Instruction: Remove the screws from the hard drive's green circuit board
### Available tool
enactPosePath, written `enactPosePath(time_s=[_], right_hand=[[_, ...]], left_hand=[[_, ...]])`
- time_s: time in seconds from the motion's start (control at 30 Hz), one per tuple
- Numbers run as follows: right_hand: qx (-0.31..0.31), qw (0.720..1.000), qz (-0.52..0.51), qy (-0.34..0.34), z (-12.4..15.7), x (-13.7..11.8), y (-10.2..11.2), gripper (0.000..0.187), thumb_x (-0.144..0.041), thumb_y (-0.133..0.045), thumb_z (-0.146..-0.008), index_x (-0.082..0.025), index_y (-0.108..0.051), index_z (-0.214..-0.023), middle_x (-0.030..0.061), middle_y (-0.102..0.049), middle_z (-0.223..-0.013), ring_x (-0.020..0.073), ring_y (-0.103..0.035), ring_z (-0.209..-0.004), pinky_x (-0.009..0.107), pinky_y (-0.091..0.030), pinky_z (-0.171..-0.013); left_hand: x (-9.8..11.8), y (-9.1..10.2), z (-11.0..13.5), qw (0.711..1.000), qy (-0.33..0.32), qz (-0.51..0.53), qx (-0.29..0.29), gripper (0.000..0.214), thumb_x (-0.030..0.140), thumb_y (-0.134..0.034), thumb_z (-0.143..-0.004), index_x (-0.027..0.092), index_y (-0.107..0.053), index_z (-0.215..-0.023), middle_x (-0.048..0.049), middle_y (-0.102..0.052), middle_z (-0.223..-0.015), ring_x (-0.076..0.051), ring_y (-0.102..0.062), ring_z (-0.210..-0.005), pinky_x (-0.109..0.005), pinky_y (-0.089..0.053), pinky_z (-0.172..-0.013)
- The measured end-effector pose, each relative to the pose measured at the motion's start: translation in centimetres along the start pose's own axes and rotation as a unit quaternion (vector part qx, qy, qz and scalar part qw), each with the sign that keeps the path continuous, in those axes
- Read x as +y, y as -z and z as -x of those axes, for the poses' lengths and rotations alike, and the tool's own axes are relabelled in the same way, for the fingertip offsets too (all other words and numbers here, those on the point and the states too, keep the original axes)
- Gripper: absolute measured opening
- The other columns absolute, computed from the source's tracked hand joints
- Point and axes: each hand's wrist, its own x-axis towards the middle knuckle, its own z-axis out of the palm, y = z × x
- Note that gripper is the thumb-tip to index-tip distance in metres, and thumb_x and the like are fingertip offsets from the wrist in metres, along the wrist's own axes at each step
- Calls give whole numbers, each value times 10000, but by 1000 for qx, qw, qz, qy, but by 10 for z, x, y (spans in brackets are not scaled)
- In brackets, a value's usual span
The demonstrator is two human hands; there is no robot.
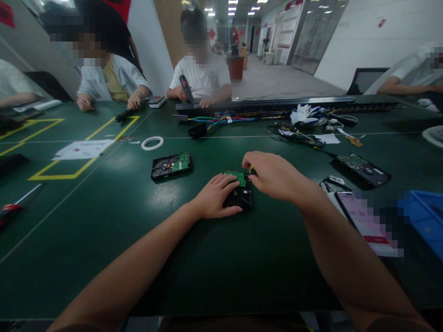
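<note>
A black hard drive (pixel 241 195) with a green circuit board on top lies on the green table (pixel 145 230) in front of me. My left hand (pixel 215 196) rests flat on its left side, fingers spread over the board and thumb along the near edge. My right hand (pixel 273 176) hovers over the drive's far right corner with fingers curled round a small tool with a yellow bit showing; most of the tool is hidden.
A second hard drive (pixel 170 166) lies left, a third (pixel 362 169) right. A white tape ring (pixel 152 143), coloured cables (pixel 221 120), white gloves (pixel 306 114), a phone (pixel 367 223), a blue bin (pixel 427 216) and a red screwdriver (pixel 10 210) are about. Other people sit across the table.
</note>
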Motion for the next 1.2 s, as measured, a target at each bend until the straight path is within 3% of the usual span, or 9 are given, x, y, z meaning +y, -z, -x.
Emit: enactPosePath(time_s=[0.2, 0.3, 0.43, 0.5, 0.67, 0.77, 0.87, 1.1, 1.2], right_hand=[[6, 995, 48, -83, -2, -2, -2, 251, -350, -613, -1109, -145, -685, -1233, 186, -806, -1185, 351, -767, -1011, 402, -466, -768], [6, 998, 34, -47, -1, 3, -1, 168, -261, -683, -1053, -169, -693, -1194, 150, -809, -1197, 329, -757, -1039, 389, -462, -789], [6, 1000, -12, 28, -1, 2, -2, 198, -135, -666, -1001, -188, -681, -1191, 112, -798, -1236, 274, -745, -1053, 361, -472, -853], [2, 1000, -10, 17, -1, -2, -1, 188, -172, -661, -1022, -173, -674, -1209, 135, -790, -1248, 284, -744, -1061, 366, -478, -861], [8, 995, 44, -92, -1, -4, 1, 257, -359, -604, -1111, -145, -664, -1240, 189, -795, -1181, 355, -755, -998, 405, -463, -767], [6, 999, 17, -51, -1, 3, 0, 159, -239, -660, -1049, -170, -664, -1192, 159, -789, -1228, 323, -740, -1060, 392, -475, -831], [9, 1000, -22, 5, -1, 5, -2, 181, -143, -641, -1000, -188, -657, -1175, 129, -779, -1261, 278, -723, -1097, 369, -479, -908], [14, 996, 32, -82, -1, 0, -2, 239, -299, -592, -1085, -145, -653, -1258, 193, -769, -1250, 347, -749, -1036, 407, -491, -810], [6, 999, 7, -36, 0, 4, -2, 210, -200, -635, -1035, -163, -657, -1241, 163, -772, -1267, 323, -740, -1090, 401, -502, -877]], left_hand=[[-1, -1, 0, 1000, 5, -1, -7, 837, 765, -663, -1006, 210, -542, -1620, -197, -533, -1686, -433, -514, -1571, -691, -332, -1358], [-1, 0, 0, 1000, 5, -4, -12, 851, 765, -666, -1006, 194, -540, -1624, -205, -533, -1686, -436, -514, -1572, -689, -320, -1365], [-1, 0, 1, 1000, 4, -2, -9, 860, 763, -665, -1005, 186, -535, -1629, -211, -535, -1680, -436, -504, -1578, -680, -328, -1362], [-1, 0, 1, 1000, 2, -2, -8, 857, 767, -655, -1008, 195, -528, -1634, -205, -530, -1686, -432, -498, -1583, -678, -342, -1355], [-1, -1, 0, 1000, 5, -5, -12, 847, 766, -652, -1010, 197, -534, -1627, -201, -532, -1687, -429, -510, -1576, -682, -322, -1366], [-1, -2, 1, 1000, 4, -8, -9, 848, 773, -648, -1011, 195, -538, -1622, -202, -526, -1695, -431, -509, -1579, -680, -320, -1368], [-2, -2, 1, 1000, 4, -10, -6, 853, 777, -648, -1012, 185, -538, -1616, -212, -536, -1684, -430, -515, -1573, -679, -320, -1367], [0, 0, -1, 1000, 4, 1, -10, 835, 760, -660, -1010, 204, -532, -1619, -209, -536, -1684, -439, -517, -1570, -695, -325, -1358], [0, 0, 0, 1000, 6, -1, -11, 840, 763, -659, -1011, 195, -538, -1618, -212, -532, -1687, -436, -516, -1573, -689, -324, -1362]])
